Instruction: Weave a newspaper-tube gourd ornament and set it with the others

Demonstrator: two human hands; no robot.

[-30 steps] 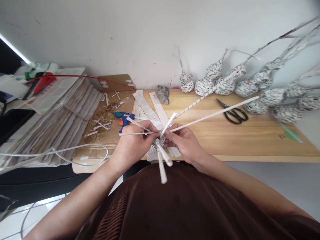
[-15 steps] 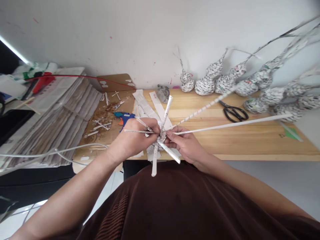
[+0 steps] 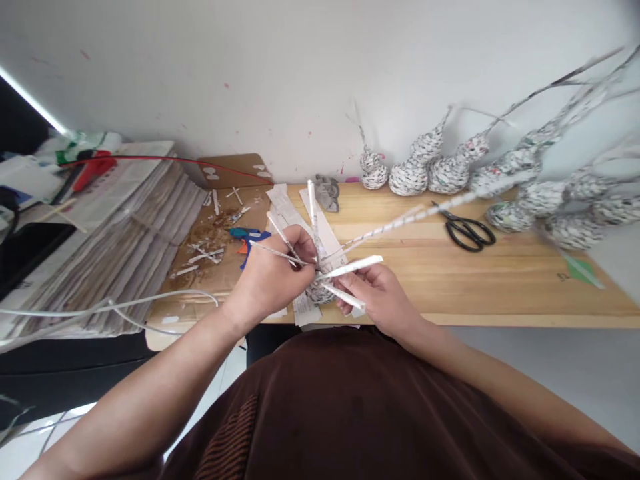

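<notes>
Nearby scissors (image 3: 454, 219), glue gun (image 3: 257, 237); left fingers (image 3: 301, 240) clamped on paper weave (image 3: 321, 293), right fingers (image 3: 357, 284) unclear

Legible text: none; paper strips (image 3: 326, 223): print too small; tabletop mark (image 3: 563, 276): unclear

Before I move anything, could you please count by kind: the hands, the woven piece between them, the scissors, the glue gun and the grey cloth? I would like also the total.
Left hand and right hand: 2
Woven piece between the hands: 1
Scissors: 1
Glue gun: 1
Grey cloth: 1
Total: 6
</notes>
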